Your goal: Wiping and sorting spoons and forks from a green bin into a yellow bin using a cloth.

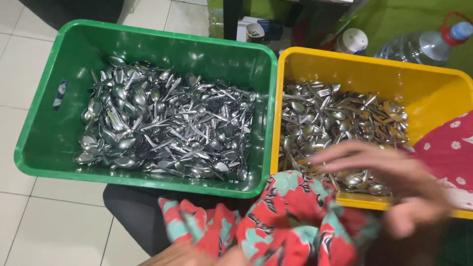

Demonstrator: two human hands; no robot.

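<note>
Cloth (290, 221) under the right hand (389, 182): soft woven fabric, matt, red-and-teal floral print, crumpled. The left hand (197, 253) grips its lower edge. Just beyond the right-hand fingers (340, 155): heap of spoons and forks (340, 123), polished metal, bright and reflective, some with a yellowish tinge. They lie in the yellow crate (364, 69), smooth glossy moulded plastic. Farther to the left of both hands: green crate (74, 54), same glossy plastic, full of shiny steel cutlery (167, 123). Right of the right hand: red fabric (451, 148), matt, white flower print. Floor tiles (49, 221): pale, smooth, semi-gloss. Water bottle (423, 47): clear plastic.
</note>
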